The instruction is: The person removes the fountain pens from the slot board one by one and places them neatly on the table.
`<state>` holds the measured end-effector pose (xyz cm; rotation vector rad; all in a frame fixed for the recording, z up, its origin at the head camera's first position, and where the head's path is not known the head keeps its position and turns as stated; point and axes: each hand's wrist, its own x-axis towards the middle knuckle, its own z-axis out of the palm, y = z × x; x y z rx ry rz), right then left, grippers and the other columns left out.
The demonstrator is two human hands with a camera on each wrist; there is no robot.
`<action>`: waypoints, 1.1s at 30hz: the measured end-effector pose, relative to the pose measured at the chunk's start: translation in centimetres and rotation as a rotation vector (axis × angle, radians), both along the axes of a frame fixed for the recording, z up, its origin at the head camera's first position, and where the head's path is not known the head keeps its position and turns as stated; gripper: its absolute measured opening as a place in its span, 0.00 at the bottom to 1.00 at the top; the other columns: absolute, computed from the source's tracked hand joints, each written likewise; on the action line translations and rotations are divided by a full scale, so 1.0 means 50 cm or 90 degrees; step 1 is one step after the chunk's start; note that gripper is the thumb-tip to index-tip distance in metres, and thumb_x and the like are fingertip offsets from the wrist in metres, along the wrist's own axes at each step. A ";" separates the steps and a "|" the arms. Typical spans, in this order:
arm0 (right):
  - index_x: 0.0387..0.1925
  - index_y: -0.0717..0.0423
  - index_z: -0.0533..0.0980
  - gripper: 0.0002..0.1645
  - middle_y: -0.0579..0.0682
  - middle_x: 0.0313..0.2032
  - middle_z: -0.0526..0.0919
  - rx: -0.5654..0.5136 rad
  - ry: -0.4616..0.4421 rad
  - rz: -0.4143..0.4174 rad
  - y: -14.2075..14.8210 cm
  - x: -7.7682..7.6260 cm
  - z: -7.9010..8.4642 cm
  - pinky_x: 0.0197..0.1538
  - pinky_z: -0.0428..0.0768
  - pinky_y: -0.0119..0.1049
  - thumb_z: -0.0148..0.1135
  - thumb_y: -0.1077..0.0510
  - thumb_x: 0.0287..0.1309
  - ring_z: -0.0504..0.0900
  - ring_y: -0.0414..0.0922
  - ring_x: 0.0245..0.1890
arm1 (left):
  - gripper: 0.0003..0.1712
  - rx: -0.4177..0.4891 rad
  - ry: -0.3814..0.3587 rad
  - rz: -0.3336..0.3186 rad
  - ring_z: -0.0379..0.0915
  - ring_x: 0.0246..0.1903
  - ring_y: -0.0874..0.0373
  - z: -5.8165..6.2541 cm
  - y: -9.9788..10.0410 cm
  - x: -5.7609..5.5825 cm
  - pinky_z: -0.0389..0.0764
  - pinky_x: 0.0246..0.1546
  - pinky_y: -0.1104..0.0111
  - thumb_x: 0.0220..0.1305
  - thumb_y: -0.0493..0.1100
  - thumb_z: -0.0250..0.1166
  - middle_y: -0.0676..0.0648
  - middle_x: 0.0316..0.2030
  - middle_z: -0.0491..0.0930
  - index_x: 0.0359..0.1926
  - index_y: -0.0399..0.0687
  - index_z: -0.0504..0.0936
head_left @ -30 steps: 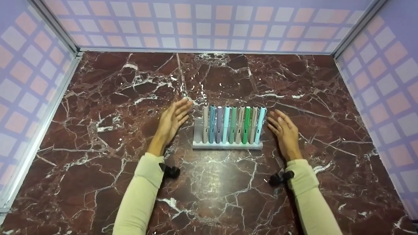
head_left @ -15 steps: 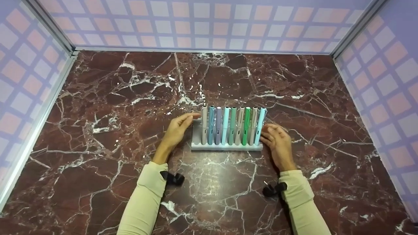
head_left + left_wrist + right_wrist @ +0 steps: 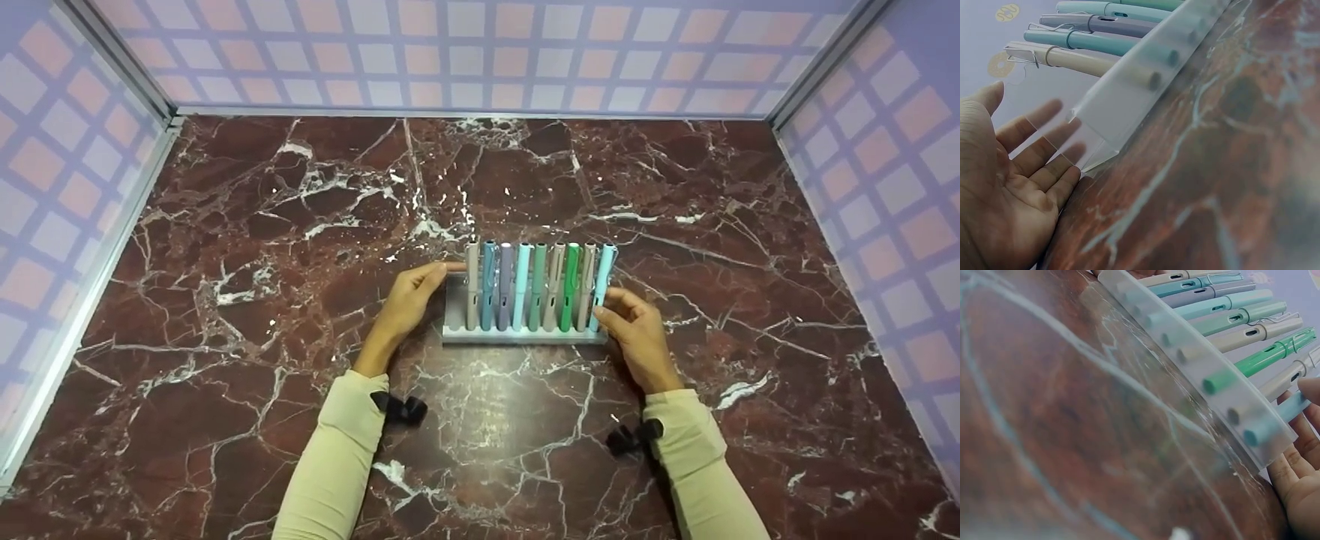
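The clear plastic pen stand with a frosted ledge rests on the dark red, white-veined marble-patterned table, between your hands. Its nine slim capped pens in blues, greens, beiges and purple-grey stand with their lower ends in the ledge, probably so that the ledge stops them slipping and the transparent back panel props them up. Your left hand is not gripping: its fingers lie nearly straight behind the panel's left edge, thumb lifted away, perhaps to steady that end. Your right hand pinches the stand's right end, thumb over the glossy light-blue end pen, fingers behind, likely to keep both in line. You can read no brand or lettering on pens or stand; the barrels show only small dark windows.
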<state>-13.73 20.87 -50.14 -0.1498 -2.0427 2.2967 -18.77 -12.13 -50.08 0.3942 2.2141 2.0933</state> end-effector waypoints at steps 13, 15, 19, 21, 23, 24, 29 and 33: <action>0.40 0.62 0.81 0.10 0.46 0.31 0.82 0.018 0.025 0.003 0.005 0.001 0.001 0.31 0.76 0.26 0.63 0.74 0.58 0.77 0.38 0.30 | 0.19 -0.020 -0.004 -0.011 0.70 0.64 0.39 0.009 0.003 0.000 0.64 0.71 0.53 0.79 0.37 0.47 0.31 0.59 0.78 0.57 0.28 0.78; 0.40 0.63 0.81 0.09 0.46 0.31 0.82 0.021 0.030 0.004 0.005 0.001 -0.001 0.31 0.75 0.27 0.64 0.73 0.58 0.76 0.38 0.30 | 0.19 -0.017 -0.003 -0.010 0.71 0.64 0.40 0.007 0.002 0.002 0.64 0.71 0.53 0.79 0.38 0.47 0.33 0.59 0.78 0.57 0.30 0.78; 0.41 0.64 0.81 0.09 0.47 0.31 0.81 0.011 0.031 0.007 0.001 0.001 -0.004 0.31 0.75 0.27 0.65 0.73 0.57 0.76 0.38 0.30 | 0.19 -0.009 0.005 -0.005 0.73 0.63 0.42 0.001 -0.005 0.007 0.66 0.70 0.54 0.79 0.39 0.48 0.34 0.58 0.79 0.57 0.31 0.80; 0.41 0.63 0.81 0.10 0.48 0.31 0.82 -0.006 0.028 0.015 -0.002 -0.001 -0.004 0.31 0.76 0.26 0.66 0.72 0.57 0.77 0.39 0.30 | 0.18 -0.006 0.011 0.006 0.74 0.62 0.43 -0.001 -0.010 0.008 0.67 0.69 0.54 0.78 0.38 0.49 0.35 0.57 0.80 0.56 0.32 0.81; 0.41 0.61 0.81 0.10 0.48 0.32 0.82 -0.027 0.022 0.026 -0.005 -0.003 -0.003 0.31 0.77 0.26 0.65 0.72 0.58 0.78 0.39 0.31 | 0.18 -0.007 0.013 0.020 0.74 0.61 0.44 -0.001 -0.014 0.008 0.67 0.69 0.54 0.78 0.39 0.50 0.36 0.57 0.81 0.54 0.33 0.82; 0.41 0.60 0.81 0.10 0.48 0.32 0.82 -0.038 0.021 0.030 -0.006 -0.004 -0.002 0.31 0.77 0.26 0.65 0.72 0.58 0.78 0.39 0.32 | 0.17 -0.005 0.013 0.023 0.75 0.61 0.44 -0.001 -0.014 0.007 0.67 0.69 0.54 0.78 0.39 0.51 0.36 0.56 0.81 0.54 0.34 0.82; 0.39 0.57 0.81 0.13 0.49 0.34 0.83 -0.078 0.019 0.025 0.001 -0.004 0.002 0.31 0.78 0.26 0.60 0.75 0.59 0.81 0.40 0.32 | 0.18 0.002 0.008 0.005 0.75 0.60 0.45 0.002 -0.008 0.000 0.69 0.68 0.55 0.78 0.41 0.51 0.36 0.57 0.81 0.55 0.34 0.82; 0.39 0.58 0.80 0.13 0.52 0.36 0.84 -0.104 0.012 0.026 0.011 0.003 0.004 0.33 0.81 0.29 0.59 0.76 0.60 0.85 0.44 0.34 | 0.18 0.004 0.003 -0.004 0.76 0.58 0.44 -0.001 -0.001 -0.003 0.71 0.66 0.56 0.78 0.40 0.51 0.36 0.56 0.82 0.55 0.33 0.81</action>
